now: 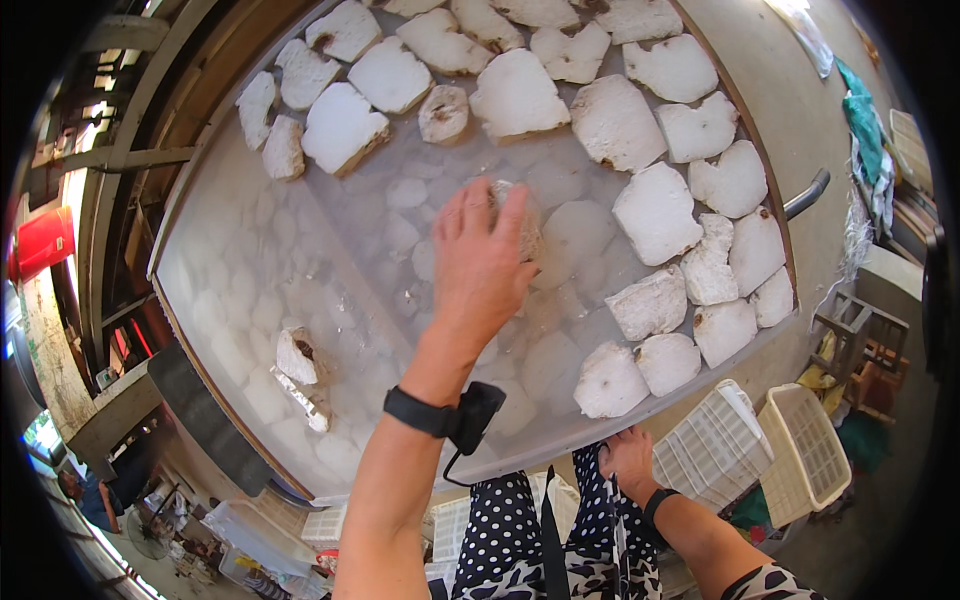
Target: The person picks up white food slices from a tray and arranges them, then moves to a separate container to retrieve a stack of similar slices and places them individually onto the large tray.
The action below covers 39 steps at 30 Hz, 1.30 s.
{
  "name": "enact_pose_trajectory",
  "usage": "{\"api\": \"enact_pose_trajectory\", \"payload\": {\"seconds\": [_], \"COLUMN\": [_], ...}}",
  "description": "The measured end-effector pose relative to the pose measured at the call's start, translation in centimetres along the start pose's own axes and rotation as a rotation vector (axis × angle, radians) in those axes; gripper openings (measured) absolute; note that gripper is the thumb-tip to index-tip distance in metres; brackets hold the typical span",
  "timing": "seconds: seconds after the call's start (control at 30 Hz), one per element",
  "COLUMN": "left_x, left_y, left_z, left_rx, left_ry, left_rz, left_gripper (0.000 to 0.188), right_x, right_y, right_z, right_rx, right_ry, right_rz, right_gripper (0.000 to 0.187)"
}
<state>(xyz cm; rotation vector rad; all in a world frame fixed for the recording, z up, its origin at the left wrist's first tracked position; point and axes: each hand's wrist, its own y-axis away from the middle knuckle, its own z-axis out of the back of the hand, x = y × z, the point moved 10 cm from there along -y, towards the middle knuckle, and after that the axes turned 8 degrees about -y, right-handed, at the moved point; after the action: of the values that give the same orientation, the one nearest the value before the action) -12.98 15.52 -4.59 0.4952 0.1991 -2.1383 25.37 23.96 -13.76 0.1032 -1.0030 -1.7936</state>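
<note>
My left hand point(478, 250) reaches over the middle of the table, its fingers and thumb curved round a rough whitish-brown chunk point(532, 235). The hand covers much of that chunk and is slightly blurred. Down at the table's near edge, my right hand point(627, 460) rests with its fingers extended and nothing visible in it. Irregular white slabs with brown patches, such as one white slab point(657, 213), line the far and right sides. A small white piece point(297, 356) and a thin flake point(300, 396) lie toward the left.
Cloudy plastic sheeting point(360, 270) covers the table, with pale rounded shapes showing through it. Off the near right corner stand a white plastic basket point(715, 435) and a cream crate point(805, 450). A red container point(42, 243) is at far left; another person point(105, 490) appears lower left.
</note>
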Motion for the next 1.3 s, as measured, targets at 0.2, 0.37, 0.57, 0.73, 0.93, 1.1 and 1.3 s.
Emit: {"api": "enact_pose_trajectory", "payload": {"seconds": [0.2,0.37,0.57,0.73,0.93,1.1,1.3], "left_x": [-0.2,-2.7,-3.4,-3.9,-3.8,-2.0,14.7], "left_y": [0.7,-3.0,-4.1,-4.4,-4.7,-2.4,13.8], "left_z": [-0.4,-1.4,-1.6,-1.9,-2.3,0.3,6.6], "left_rx": [0.029,-0.028,-0.217,-0.236,-0.256,-0.277,-0.219], "left_ry": [-0.085,0.079,0.039,0.066,0.083,0.061,-0.448], "left_rz": [-0.048,-0.048,-0.045,-0.077,-0.050,0.007,0.555], "left_gripper": [0.075,0.071,0.066,0.066,0.068,0.066,0.079], "right_x": [-1.6,-1.9,-1.9,-2.1,-1.3,-0.4,-1.8], "right_y": [-0.3,-0.4,-0.5,-0.3,-0.4,-0.6,-0.1], "right_z": [0.6,0.5,0.7,0.4,-0.2,-1.1,-1.0], "right_rx": [0.028,0.031,0.019,0.031,0.068,0.134,0.101], "right_ry": [-0.027,-0.058,-0.076,-0.066,-0.021,-0.016,0.023], "right_rz": [-0.043,-0.045,-0.047,-0.054,-0.046,-0.048,-0.089], "right_gripper": [0.029,0.029,0.028,0.028,0.030,0.030,0.031]}}
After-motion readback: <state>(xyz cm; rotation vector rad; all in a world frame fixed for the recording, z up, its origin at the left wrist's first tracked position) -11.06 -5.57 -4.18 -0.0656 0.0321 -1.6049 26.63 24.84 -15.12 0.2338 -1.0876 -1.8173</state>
